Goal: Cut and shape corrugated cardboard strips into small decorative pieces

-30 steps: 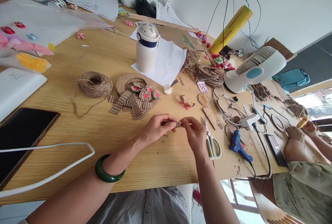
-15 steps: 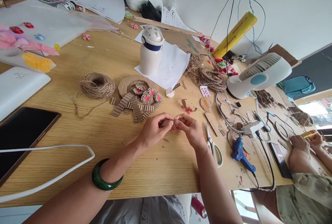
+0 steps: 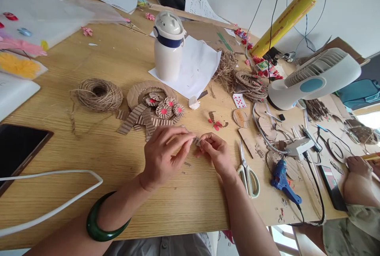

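The small corrugated strip (image 3: 196, 141) is nearer than the cardboard wreath (image 3: 134, 95) and to its right, its visible part slanting between the hands. The right hand (image 3: 216, 151) pinches it, thumb against fingers; the left hand (image 3: 163, 155), loosely half open, has fingertips close by, contact unclear. Fingers cover its ends, hiding its full length and true long axis.

Head-worn view, forward and down
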